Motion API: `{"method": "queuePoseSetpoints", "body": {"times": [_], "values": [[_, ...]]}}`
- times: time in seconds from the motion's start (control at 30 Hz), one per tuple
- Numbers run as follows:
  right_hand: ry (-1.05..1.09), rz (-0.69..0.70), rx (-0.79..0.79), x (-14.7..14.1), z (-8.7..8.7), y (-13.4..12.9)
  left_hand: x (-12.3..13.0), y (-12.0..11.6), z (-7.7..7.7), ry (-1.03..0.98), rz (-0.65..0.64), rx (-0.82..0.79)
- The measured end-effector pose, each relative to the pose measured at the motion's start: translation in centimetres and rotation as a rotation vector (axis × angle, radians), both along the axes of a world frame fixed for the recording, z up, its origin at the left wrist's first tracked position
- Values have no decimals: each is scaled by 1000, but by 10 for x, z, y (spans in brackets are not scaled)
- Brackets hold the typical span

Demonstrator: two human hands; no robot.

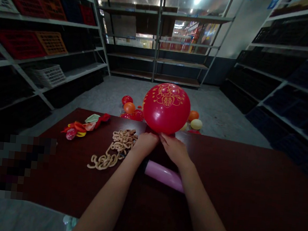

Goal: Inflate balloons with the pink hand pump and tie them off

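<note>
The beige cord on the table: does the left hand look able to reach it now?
Probably yes: the beige cord lies close beside the left hand, with nothing seen between. But this hand seems busy under the red balloon, so may need freeing first.

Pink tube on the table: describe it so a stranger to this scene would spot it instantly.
On the dark reddish-brown table, look just below the big red balloon, between the person's forearms. A smooth, straight pink tube lies there at a slant, its left end dark. Unlike the curly beige cord to its left, it is one glossy, straight piece.
</note>
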State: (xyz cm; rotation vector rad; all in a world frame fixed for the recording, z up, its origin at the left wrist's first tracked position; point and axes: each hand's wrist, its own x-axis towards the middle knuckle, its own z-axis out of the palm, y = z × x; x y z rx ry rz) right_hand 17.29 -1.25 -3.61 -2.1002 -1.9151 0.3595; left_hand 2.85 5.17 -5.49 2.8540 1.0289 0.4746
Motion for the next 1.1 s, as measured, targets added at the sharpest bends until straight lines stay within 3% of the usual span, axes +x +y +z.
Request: {"method": "queuePoseSetpoints", "body": {"times": [0.1,0.33,0.47,0.57,0.8,0.97,1.1], "values": [[-7,17,36,1,-4,-2,-5,-3,10,130,28,56],[224,111,251,14,-26,7,-12,-4,21,102,-41,-69],[510,144,359,22,-32,13,-18,-8,32,-4,-57,-142],[683,73,403,22,-34,14,-20,-8,37,-125,-59,-181],[964,-41,363,16,-29,14,-17,-1,33,-389,-164,-270],[1056,-109,407,20,-16,14,-28,3,44,-601,-12,-408],[1111,-198,424,23,-11,17,-65,12,50,-491,116,-409]]}}
